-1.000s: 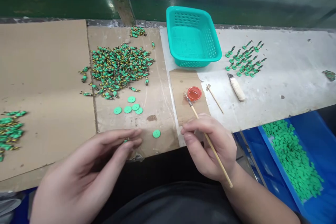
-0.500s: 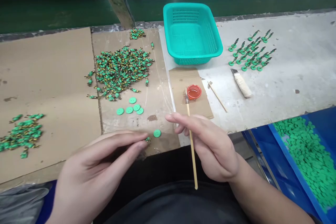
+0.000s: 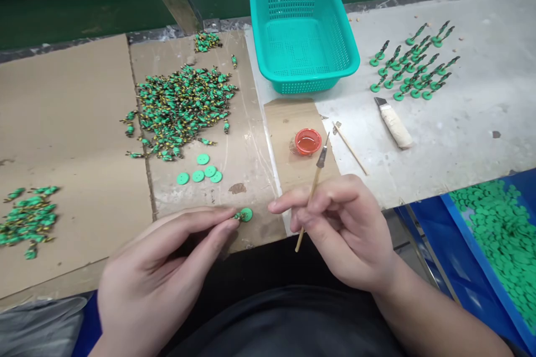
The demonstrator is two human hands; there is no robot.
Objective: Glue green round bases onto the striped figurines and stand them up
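Between the thumb and index finger of my left hand (image 3: 167, 268) is a small green figurine (image 3: 238, 216), mostly covered by the fingertips. Its visible end meets or overlaps a green disc (image 3: 248, 214) lying at the table's front edge; I cannot tell if they touch. My right hand (image 3: 343, 228) holds a thin paintbrush (image 3: 315, 184) between thumb and fingers, bristles pointing up and away, index finger stretched to the left. Beyond the brush sits a small red cup (image 3: 308, 141) of liquid on a cardboard piece (image 3: 288, 117). Several loose green discs (image 3: 198, 176) lie past my left hand.
A large figurine heap (image 3: 184, 111) lies behind the discs, a smaller pile (image 3: 31, 217) far left. A teal basket (image 3: 305, 82) stands at the back. Figurines on bases (image 3: 414, 67), a cutter knife (image 3: 394, 124) and a stick (image 3: 350, 148) are right. A blue bin (image 3: 473, 251) holds discs.
The brush has left the cup's rim and turned in my right hand, its tip now right of the cup. My left hand has brought the figurine to the near disc. The view has shifted slightly.
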